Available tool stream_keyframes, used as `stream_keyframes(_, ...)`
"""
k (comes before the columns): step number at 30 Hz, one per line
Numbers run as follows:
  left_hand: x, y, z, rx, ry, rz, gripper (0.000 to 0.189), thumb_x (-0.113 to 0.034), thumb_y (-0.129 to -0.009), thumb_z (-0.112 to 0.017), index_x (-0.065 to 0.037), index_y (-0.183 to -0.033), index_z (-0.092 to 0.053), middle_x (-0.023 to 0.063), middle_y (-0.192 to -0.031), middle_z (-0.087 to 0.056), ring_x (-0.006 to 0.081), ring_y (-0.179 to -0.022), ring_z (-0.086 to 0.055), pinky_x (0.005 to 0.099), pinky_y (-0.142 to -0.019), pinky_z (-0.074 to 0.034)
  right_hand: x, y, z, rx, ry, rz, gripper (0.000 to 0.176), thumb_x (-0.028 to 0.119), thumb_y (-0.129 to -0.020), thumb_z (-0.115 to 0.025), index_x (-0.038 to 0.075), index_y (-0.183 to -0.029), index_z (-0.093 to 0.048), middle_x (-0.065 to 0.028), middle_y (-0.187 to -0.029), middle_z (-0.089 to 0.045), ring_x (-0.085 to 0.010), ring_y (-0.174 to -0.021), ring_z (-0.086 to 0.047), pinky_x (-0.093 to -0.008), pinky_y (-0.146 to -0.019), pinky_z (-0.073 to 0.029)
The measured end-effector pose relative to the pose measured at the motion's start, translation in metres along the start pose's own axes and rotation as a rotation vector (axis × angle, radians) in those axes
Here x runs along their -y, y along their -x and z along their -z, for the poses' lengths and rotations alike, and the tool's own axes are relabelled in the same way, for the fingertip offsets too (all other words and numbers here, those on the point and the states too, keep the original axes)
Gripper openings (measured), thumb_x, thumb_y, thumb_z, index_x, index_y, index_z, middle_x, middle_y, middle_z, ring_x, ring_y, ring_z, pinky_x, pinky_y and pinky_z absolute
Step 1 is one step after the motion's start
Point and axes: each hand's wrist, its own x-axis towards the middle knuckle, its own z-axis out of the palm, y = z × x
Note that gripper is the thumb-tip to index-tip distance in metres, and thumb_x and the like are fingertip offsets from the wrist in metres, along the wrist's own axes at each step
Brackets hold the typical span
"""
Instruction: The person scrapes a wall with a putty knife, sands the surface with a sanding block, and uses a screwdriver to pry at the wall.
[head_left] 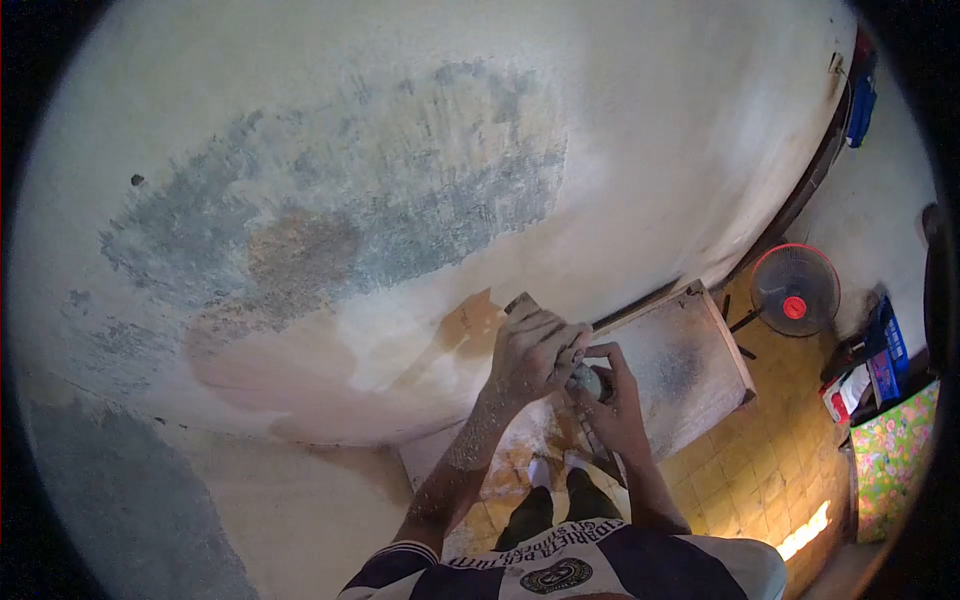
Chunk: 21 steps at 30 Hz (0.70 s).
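Observation:
My left hand [537,352] is closed, dusty with pale powder, in front of the wall [640,190]. A small dark grey, block-like end [519,304] sticks out past its knuckles. Just below and to the right, my right hand [618,400] curls its thumb and fingers around a rounded, pale grey piece [588,380]. The two hands meet closely, and I cannot tell whether these are parts of one tool. On the wall is a large rough grey patch [450,205] with a brownish spot, and smoother pinkish and tan areas lie below it.
A dusty, wood-edged table [680,375] stands against the wall to the right of my hands. Beyond it is a round fan [795,290] with a red rim. Flowered cloth [895,450] and blue boxes [885,350] are at the far right. My feet are on the tiled floor [740,450].

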Motion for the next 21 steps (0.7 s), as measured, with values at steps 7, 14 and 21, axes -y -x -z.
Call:
stream_keyframes(7, 0.013, -0.083, -0.011, -0.029, -0.046, -0.274, 0.009, -0.018, -0.080, -0.070, -0.009, -0.078, -0.068, 0.0062, -0.071, -0.064, 0.0252, -0.071, -0.065, 0.0417, -0.074, -0.049, 0.032, -0.047, 0.021, -0.208, 0.166, 0.313, 0.023, 0.006, -0.089, -0.072, -0.003, -0.109, -0.064, -0.0125, -0.092, -0.070, -0.0130, -0.083, -0.063, -0.0280, -0.075, -0.050)
stream_keyframes(14, 0.016, -0.160, -0.004, 0.038, -0.193, -0.323, 0.016, -0.021, -0.079, -0.073, -0.009, -0.070, -0.069, 0.0057, -0.069, -0.066, 0.0250, -0.070, -0.065, 0.0406, -0.076, -0.049, 0.066, -0.096, 0.033, -0.326, 0.230, 0.502, 0.028, 0.005, -0.088, -0.072, -0.006, -0.113, -0.066, -0.0177, -0.092, -0.071, -0.0193, -0.079, -0.068, -0.0311, -0.073, -0.053)
stream_keyframes(21, 0.011, -0.177, 0.006, 0.155, -0.315, -0.298, 0.027, -0.030, -0.084, -0.072, -0.009, -0.067, -0.065, 0.0062, -0.068, -0.065, 0.0245, -0.072, -0.066, 0.0392, -0.077, -0.049, 0.055, -0.122, 0.037, -0.339, 0.226, 0.619, 0.030, 0.008, -0.084, -0.075, -0.005, -0.110, -0.069, -0.0197, -0.086, -0.071, -0.0236, -0.073, -0.070, -0.0323, -0.067, -0.053)
